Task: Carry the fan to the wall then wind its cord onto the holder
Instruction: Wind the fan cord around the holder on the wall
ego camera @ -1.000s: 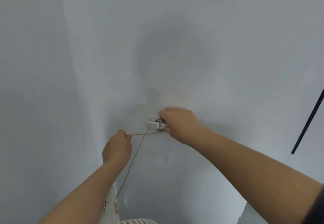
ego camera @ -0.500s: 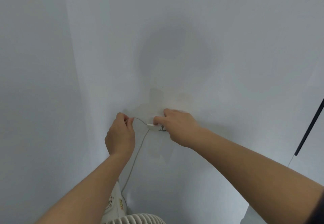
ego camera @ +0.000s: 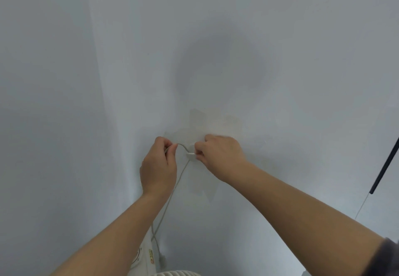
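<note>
Low in the frame's centre I see the fan (ego camera: 143,258) parked against the wall (ego camera: 269,64), so its cord (ego camera: 175,187) can climb loosely up the middle. The left hand (ego camera: 158,167) pinches the cord in curled fingers, arching a loop toward the holder (ego camera: 191,153). The right hand (ego camera: 220,154), fingers curled on the holder, steadies it, I judge, for winding.
</note>
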